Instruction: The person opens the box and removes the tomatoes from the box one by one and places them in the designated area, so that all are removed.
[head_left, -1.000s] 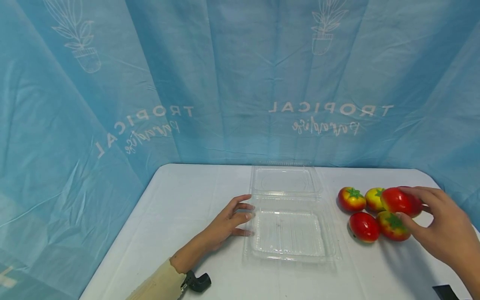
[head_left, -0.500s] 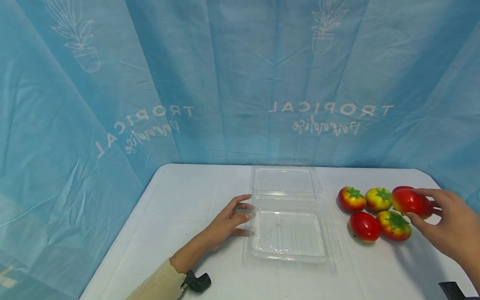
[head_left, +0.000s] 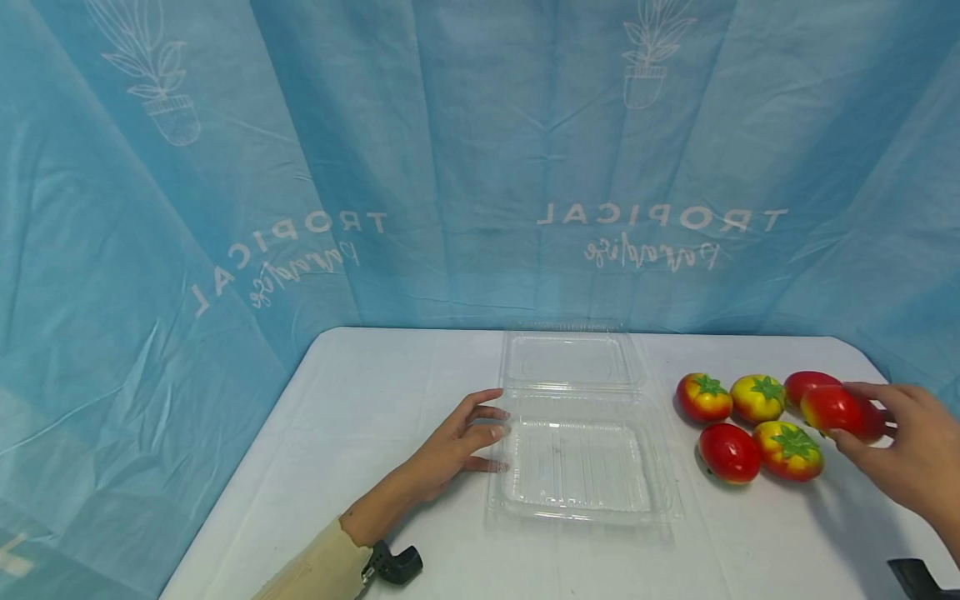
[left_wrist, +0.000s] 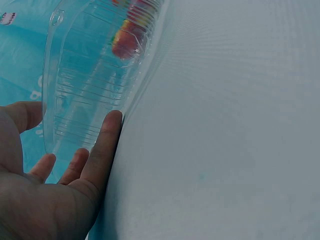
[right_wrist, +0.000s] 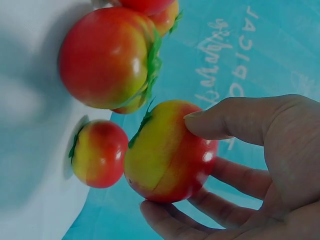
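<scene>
My right hand pinches a red and yellow tomato between thumb and fingers, at the right end of a group of tomatoes. In the head view this held tomato overlaps a red tomato behind it. A tomato with a green leafy top lies just left of the hand. At mid-table my left hand touches the left edge of a clear plastic clamshell container, fingers extended and spread. The container lies with its lid folded back; its tray holds nothing.
More tomatoes sit right of the container: a red-yellow tomato, a yellow tomato and a red tomato. The table wears a white cloth. A blue printed curtain hangs along its back and left side.
My right hand has drawn the held tomato to the right and slightly toward me, uncovering the yellow tomato and more of the red one behind. The left hand and container have stayed put.
</scene>
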